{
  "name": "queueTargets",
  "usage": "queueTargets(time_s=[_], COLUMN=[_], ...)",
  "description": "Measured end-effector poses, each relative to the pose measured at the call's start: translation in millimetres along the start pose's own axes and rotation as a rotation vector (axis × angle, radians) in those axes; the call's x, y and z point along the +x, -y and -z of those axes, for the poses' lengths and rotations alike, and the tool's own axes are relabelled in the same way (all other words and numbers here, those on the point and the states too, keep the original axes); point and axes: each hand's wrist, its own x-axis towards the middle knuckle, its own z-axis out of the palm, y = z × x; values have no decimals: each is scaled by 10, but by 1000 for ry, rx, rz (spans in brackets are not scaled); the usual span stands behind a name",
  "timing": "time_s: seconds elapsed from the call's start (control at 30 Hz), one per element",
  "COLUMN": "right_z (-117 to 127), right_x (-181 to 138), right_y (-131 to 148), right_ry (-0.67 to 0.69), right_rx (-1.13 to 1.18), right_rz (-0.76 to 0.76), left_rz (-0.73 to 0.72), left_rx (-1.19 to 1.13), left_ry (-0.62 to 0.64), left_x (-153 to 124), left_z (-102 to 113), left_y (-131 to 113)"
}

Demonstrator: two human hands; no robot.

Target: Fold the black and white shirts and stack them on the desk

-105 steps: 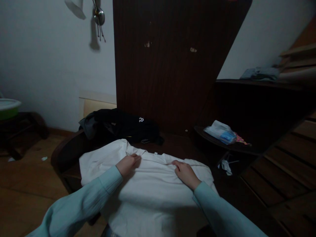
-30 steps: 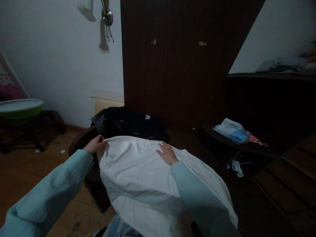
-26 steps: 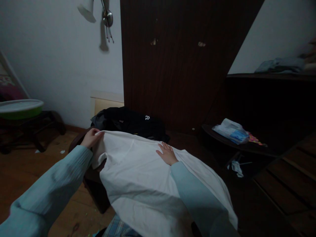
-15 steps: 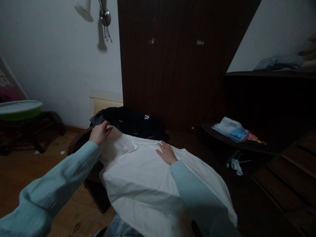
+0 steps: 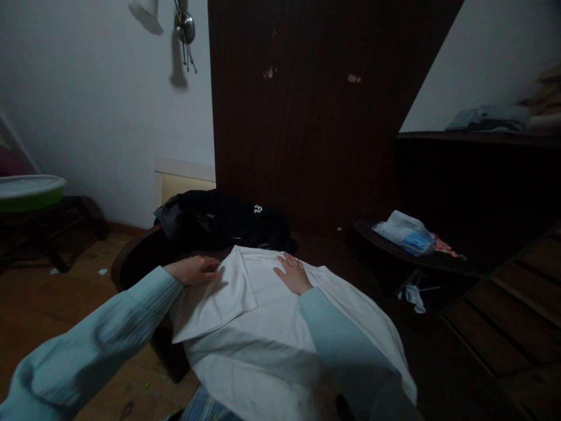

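A white shirt (image 5: 263,327) lies spread over a dark round table (image 5: 131,257) in front of me. Its left sleeve (image 5: 214,298) is folded inward and lies flat on the body of the shirt. My left hand (image 5: 195,270) rests at the left edge of that fold, fingers stretched toward the cloth. My right hand (image 5: 291,273) lies flat and open on the upper middle of the shirt, pressing it down. Both arms wear light blue sleeves.
A black garment (image 5: 228,222) is heaped at the table's far side. A dark wooden panel (image 5: 307,105) stands behind. To the right a low dark shelf (image 5: 381,240) holds a plastic bag (image 5: 401,232). A green basin (image 5: 26,193) sits at far left on a stand.
My left hand carried the shirt's left sleeve up and over, then laid it folded onto the shirt. My right hand stayed pressed in place.
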Motion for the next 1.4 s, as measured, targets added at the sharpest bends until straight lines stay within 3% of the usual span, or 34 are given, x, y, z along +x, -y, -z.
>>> queueTargets(time_s=[0.1,0.23,0.3,0.4,0.53,0.63,0.8,0.93,1.1,1.17,1.23,1.33,1.4], right_z=[-8,-3,-1,-5,-12,-9,3,-1,-13,-13,-10,-8,-9], right_x=[0,-6,-9,-10,-8,-12,-24,-19,-13,-13,-14,-13,-8], right_y=[-3,2,4,5,3,6,14,13,7,7,8,6,2], right_ry=[-9,-20,-20,-18,-22,-24,-32,-34,-43,-44,-39,-29,-26], right_rx=[2,11,11,8,-9,-23,-28,-21,-22,-22,-22,-26,-26], right_rz=[3,8,10,3,0,6,3,2,11,12,13,9,8], left_rz=[-15,-58,-102,-148,-50,9,37,22,-234,-330,-386,-405,-382], left_rx=[12,73,91,103,252,327,304,139,-190,-283,-297,-244,-213], left_ry=[-43,-214,-280,-265,-199,-203,-241,-352,-522,-472,-332,-141,-111], left_x=[-73,-120,-116,-87,16,105,165,172,146,119,98,97,117], left_z=[-160,-369,-462,-613,-846,-975,-992,-913,-867,-888,-928,-985,-995], left_y=[118,139,20,-310,-728,-843,-805,-796,-920,-985,-1023,-994,-919])
